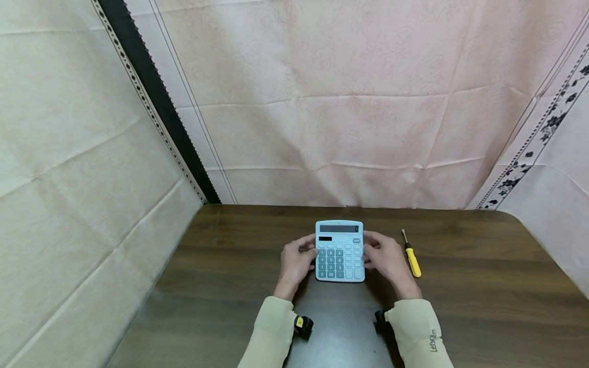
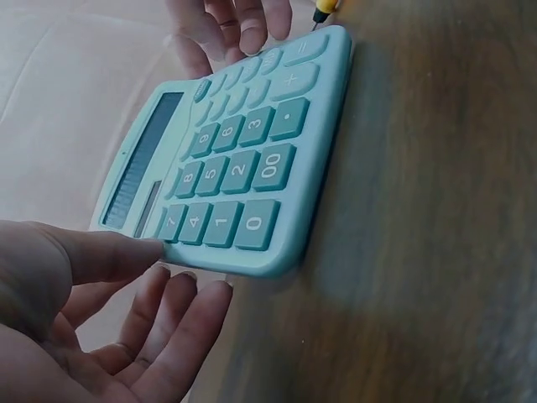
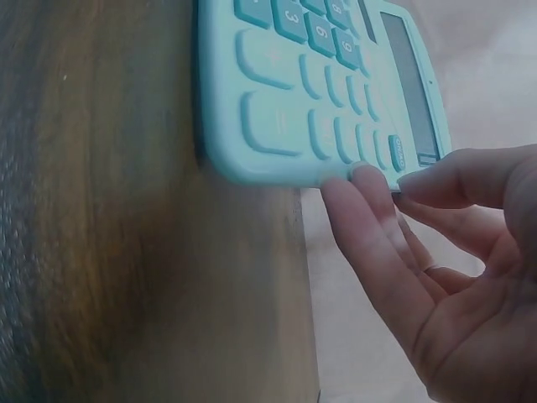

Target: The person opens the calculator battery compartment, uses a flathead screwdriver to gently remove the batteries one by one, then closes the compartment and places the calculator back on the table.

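Counter (image 1: 497, 286), brown wood-grain top, rounded far right corner, pale sheen at near middle. Far: cream-pink cloth (image 1: 368, 133), creased, faintly patterned. Left: off-white cloth (image 1: 83, 179), fold lines; black band (image 1: 163, 102) alongside. Right: pale cloth (image 1: 566, 214), black floral border (image 1: 552, 122).

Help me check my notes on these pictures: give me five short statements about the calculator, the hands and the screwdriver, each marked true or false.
1. The left hand and the right hand hold opposite sides of the calculator. True.
2. The calculator is held face down. False: its keys show in the head view.
3. A screwdriver lies on the table. True.
4. The screwdriver's handle is red. False: it is yellow and black.
5. The screwdriver is nearer the left hand. False: it is nearer the right.
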Available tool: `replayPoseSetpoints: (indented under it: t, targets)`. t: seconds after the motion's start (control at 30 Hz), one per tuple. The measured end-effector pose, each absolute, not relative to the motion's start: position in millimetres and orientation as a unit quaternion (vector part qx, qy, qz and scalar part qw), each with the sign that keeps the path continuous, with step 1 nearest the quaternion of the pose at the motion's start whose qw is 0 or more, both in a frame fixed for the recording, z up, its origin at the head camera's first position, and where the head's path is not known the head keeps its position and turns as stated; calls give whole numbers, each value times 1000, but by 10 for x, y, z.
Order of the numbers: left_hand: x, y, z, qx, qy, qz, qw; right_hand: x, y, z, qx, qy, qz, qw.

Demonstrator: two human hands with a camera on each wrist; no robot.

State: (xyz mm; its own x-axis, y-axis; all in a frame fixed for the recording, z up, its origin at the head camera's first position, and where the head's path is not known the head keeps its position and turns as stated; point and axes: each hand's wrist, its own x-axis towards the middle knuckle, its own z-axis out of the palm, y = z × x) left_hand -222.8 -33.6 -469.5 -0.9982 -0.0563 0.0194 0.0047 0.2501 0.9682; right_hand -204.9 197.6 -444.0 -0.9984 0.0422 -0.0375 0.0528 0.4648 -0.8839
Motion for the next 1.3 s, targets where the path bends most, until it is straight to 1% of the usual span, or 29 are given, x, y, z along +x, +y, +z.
replayPoseSetpoints:
  t: [0.13,0.4,0.57,0.93,1.3]
  targets:
    - [-2233,-342,-4690,16,-792,-609,25,-2050,1974,-4426,32,855,-518,4]
    - [-2193,-344,-4652,1,-796,-604,41,-2041,1965,-4393,32,850,-526,-2]
    - [-2172,-342,-4637,6,-797,-602,49,-2033,1963,-4385,25,844,-536,-7]
    - [-2192,-359,-4562,17,-785,-617,50,-2029,1963,-4359,6,827,-562,-25]
    - [-2182,-362,-4503,21,-776,-628,55,-2010,1963,-4320,8,818,-574,-36]
